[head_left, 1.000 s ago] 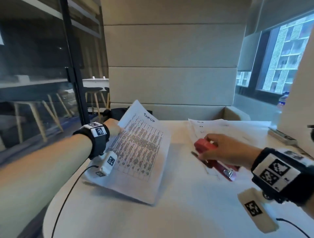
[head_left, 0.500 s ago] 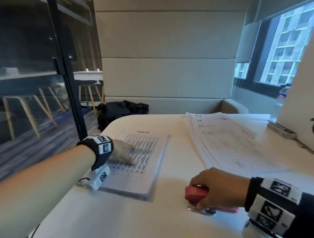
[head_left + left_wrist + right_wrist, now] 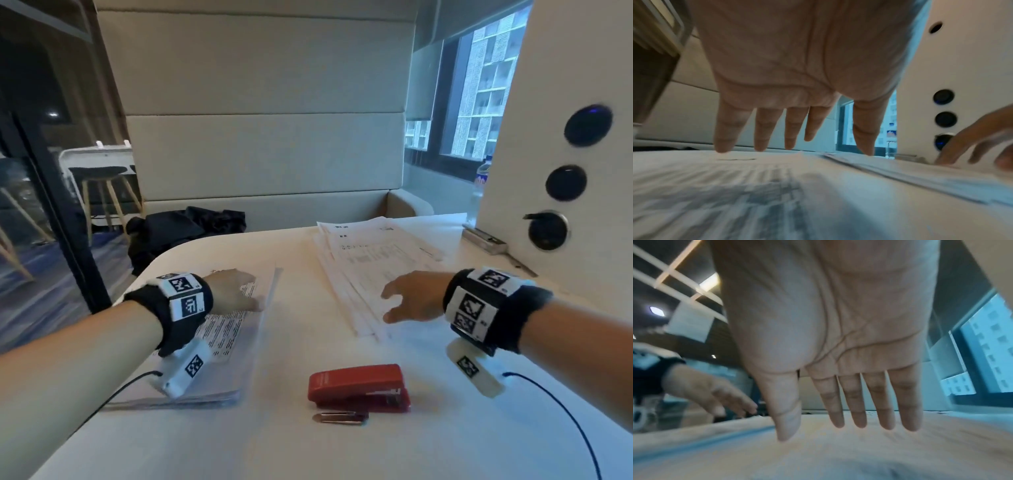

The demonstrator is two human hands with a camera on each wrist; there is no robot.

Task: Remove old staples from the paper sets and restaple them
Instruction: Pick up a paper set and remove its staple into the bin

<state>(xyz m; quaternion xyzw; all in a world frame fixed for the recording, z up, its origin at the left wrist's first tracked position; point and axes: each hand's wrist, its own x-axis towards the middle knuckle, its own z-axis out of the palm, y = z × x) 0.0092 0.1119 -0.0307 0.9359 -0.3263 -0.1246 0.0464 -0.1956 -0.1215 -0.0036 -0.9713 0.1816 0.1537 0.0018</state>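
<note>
A printed paper set (image 3: 226,329) lies flat at the table's left. My left hand (image 3: 239,291) hovers over it with straight fingers (image 3: 760,129), holding nothing. A larger stack of paper sets (image 3: 370,267) lies at the right. Over its near left edge my right hand (image 3: 407,298) reaches, fingers (image 3: 859,402) spread and straight, empty. The red stapler (image 3: 358,387) lies on the table near me, between my arms. A metal staple remover (image 3: 339,418) sits just in front of it.
The white table (image 3: 298,342) has a rounded left edge. A black bag (image 3: 185,226) lies on the bench beyond. A white panel with round dark sockets (image 3: 565,181) stands at right, with a silver box (image 3: 484,238) at its foot.
My right hand has let go of the red stapler, left it on the table and moved up to the right stack. The left paper set now lies flat under my left hand.
</note>
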